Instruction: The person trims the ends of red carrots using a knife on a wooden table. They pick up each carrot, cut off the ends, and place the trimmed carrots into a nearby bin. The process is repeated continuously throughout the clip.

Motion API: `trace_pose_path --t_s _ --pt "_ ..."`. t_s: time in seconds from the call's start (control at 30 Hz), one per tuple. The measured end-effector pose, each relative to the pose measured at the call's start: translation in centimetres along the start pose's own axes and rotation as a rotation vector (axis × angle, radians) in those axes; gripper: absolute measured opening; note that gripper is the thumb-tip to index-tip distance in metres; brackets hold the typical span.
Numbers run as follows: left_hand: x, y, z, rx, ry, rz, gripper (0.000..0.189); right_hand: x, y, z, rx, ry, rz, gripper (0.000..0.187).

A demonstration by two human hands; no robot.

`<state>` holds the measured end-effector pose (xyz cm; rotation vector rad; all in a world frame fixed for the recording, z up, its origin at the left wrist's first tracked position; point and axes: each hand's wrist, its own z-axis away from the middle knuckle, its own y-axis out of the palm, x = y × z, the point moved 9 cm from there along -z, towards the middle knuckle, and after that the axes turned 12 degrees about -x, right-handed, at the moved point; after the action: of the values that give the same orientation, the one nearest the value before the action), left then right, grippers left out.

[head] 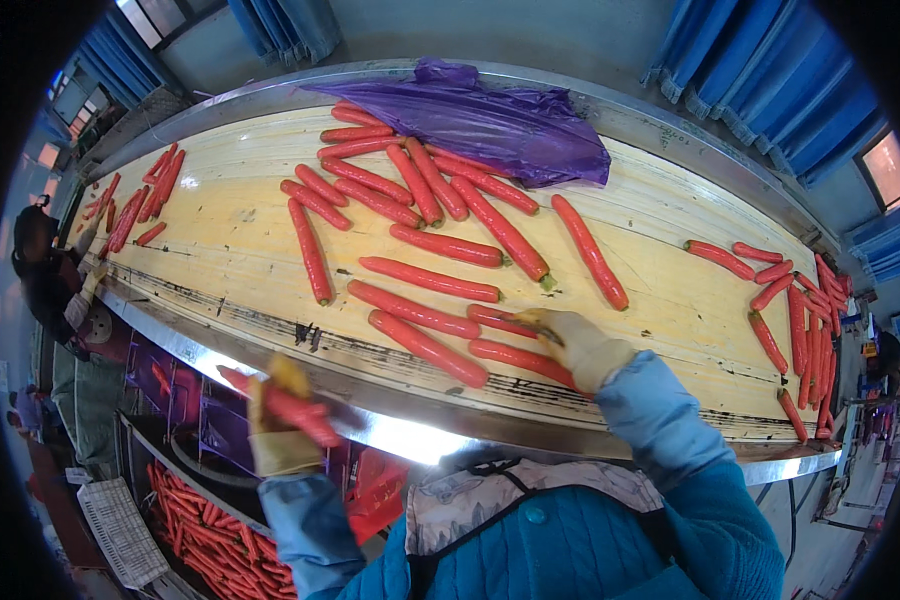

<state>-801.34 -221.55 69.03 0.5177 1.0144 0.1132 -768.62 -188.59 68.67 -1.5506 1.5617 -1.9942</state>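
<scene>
My left hand (281, 427), in a yellowed glove, is off the table's near edge and closed around a carrot (296, 411). Motion blur hides whether it grips more than one. My gloved right hand (581, 349) is low over the tabletop (667, 337), its fingertips at the end of a carrot (491, 316). Whether they grip it cannot be seen. Another carrot (521, 358) runs partly beneath that hand. Left of it lie several loose carrots, among them a long one (427, 349). A single carrot (589, 253) lies farther back.
A purple plastic sheet (487, 127) partly covers carrots at the back. More carrots (799, 330) are piled at the right end. Below left are a bin of carrots (217, 540) and a white crate (124, 529). Another person (45, 277) stands at the table's left end.
</scene>
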Motion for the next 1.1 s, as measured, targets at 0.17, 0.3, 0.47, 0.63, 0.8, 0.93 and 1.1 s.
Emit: trace_pose_path --t_s 0.17,0.3,0.47,0.63,0.8,0.93,1.1 --pt "-20.1 -21.3 0.0 -0.766 0.583 -0.323 0.051 -0.8 -2.4 4.5 -0.015 0.275 -0.39 0.04" --pt "-27.5 -27.5 1.9 -1.201 0.375 -1.69 0.058 1.4 -1.1 7.7 0.122 0.608 -0.988 0.054" --pt "-21.0 -26.8 -5.4 -0.878 0.613 -0.902 0.051 3.9 2.4 9.6 0.318 0.695 -0.807 0.058" --pt "-12.9 -9.8 -13.4 0.059 0.321 0.193 0.051 0.6 6.1 9.0 0.434 0.357 -0.099 0.044" --pt "-8.4 2.4 -13.8 0.146 0.188 -0.056 0.052 -7.0 2.2 4.9 -0.261 0.59 -0.474 0.045" --pt "-4.6 5.0 -14.2 0.155 0.102 -0.133 0.049 -9.1 -2.7 1.9 -0.534 0.692 -0.631 0.045" --pt "-3.1 5.3 -14.9 0.146 0.133 -0.342 0.045 -4.7 -3.2 -8.2 -0.246 0.666 -0.441 0.043"
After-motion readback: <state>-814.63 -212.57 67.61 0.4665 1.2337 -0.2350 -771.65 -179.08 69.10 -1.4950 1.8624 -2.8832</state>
